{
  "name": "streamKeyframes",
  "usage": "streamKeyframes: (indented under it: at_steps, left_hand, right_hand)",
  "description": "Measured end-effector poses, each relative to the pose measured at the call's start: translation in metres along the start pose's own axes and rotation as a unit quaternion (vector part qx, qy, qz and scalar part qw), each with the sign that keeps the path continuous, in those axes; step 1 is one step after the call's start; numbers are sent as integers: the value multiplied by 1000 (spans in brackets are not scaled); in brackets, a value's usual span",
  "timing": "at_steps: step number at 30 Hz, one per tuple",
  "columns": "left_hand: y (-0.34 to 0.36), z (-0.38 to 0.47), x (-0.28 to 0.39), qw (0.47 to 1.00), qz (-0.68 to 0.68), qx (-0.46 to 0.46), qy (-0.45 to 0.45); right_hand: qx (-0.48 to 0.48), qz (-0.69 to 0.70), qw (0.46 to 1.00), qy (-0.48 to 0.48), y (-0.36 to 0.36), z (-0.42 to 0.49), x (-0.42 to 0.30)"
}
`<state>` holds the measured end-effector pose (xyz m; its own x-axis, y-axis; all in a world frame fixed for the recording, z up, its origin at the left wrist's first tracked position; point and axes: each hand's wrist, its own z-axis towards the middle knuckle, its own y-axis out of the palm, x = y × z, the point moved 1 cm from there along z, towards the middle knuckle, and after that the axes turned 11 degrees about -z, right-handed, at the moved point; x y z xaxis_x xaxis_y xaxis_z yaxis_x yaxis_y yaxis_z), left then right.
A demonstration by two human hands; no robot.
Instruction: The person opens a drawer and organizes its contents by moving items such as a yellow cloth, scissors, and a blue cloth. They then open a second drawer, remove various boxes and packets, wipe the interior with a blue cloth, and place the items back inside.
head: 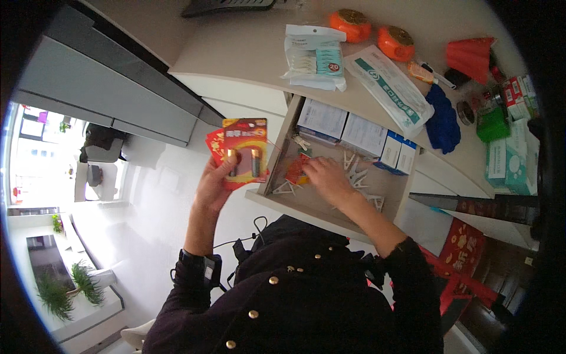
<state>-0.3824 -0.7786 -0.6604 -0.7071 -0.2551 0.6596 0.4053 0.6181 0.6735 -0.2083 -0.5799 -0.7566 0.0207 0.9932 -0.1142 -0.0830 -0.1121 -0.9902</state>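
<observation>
My left hand (211, 183) holds a carded blister pack of batteries (246, 137) upright beside the drawer's left corner, its thumb across the front. Red printed card or packets (215, 144) show behind that pack in the same grip. Inside the pulled-out drawer (300, 214) my right hand (329, 180) reaches down, fingertips at a red-orange packet (295, 170); whether they grip it is hidden. White plastic clips (357, 178) lie around this hand. Blue-and-white boxes (322, 119) line the drawer's back, with a small cream-coloured item (302, 142) in front of them.
On the countertop (230, 57) above the drawer lie a bag of floss picks (316, 59), a flat mask package (389, 88) and a dark blue cloth item (443, 119). Two orange jars (350, 25), a red cup (468, 57) and a teal-and-white box (508, 155) stand farther back and right.
</observation>
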Motion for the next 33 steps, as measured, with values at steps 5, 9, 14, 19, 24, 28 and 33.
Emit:
streamKeyframes:
  at_steps: [5, 9, 14, 19, 24, 28, 33]
  left_hand:
    - [3, -5, -12, 998, 39, 37, -16]
    - [1, -9, -14, 997, 58, 36, -27]
    - [-4, -3, -12, 998, 47, 28, -29]
    - [0, -2, -9, 998, 37, 34, -23]
    - [0, -5, -8, 998, 42, 35, -22]
    - [-1, -6, -6, 997, 59, 43, -23]
    - [-1, -4, -8, 996, 71, 25, -38]
  right_hand:
    - [-74, -10, 996, 40, 10, 31, -1]
    - [-170, 12, 984, 46, 1, 28, 7]
    - [-161, 27, 982, 91, 24, 5, 18]
    - [-182, -12, 971, 153, -20, -6, 15]
    - [-231, 5, 966, 118, -90, 39, 7]
    - [-160, 4, 976, 150, -62, 49, 21]
    - [-18, -94, 986, 138, 29, 20, 14]
